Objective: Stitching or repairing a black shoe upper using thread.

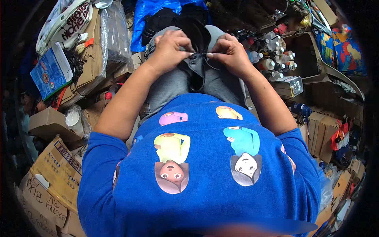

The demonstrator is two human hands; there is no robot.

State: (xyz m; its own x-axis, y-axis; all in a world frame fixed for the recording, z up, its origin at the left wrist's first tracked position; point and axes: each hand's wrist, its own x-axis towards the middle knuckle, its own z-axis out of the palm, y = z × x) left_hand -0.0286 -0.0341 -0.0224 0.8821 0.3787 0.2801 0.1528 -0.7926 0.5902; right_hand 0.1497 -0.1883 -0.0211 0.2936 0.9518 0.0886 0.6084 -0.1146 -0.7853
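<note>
A black leather shoe (197, 68) with metal eyelets rests between my thighs, its dark opening facing up and away from me. My left hand (170, 49) is closed in a pinch at the left of the eyelets, thumb and forefinger on a thin black shoelace (201, 53). From the other side my right hand (231, 55) pinches the same lace, fingers curled. The fingertips are a short gap apart, with the lace stretched between them just above the eyelet flap. Both hands partly cover the shoe's sides.
Dark shoes (162, 19) lie on a blue plastic bag (139, 25) beyond my knees. Several small bottles (282, 59) stand at the right. Cardboard boxes (53, 124) and a blue booklet (51, 73) crowd the left. More flattened cardboard (321, 134) stands at the right.
</note>
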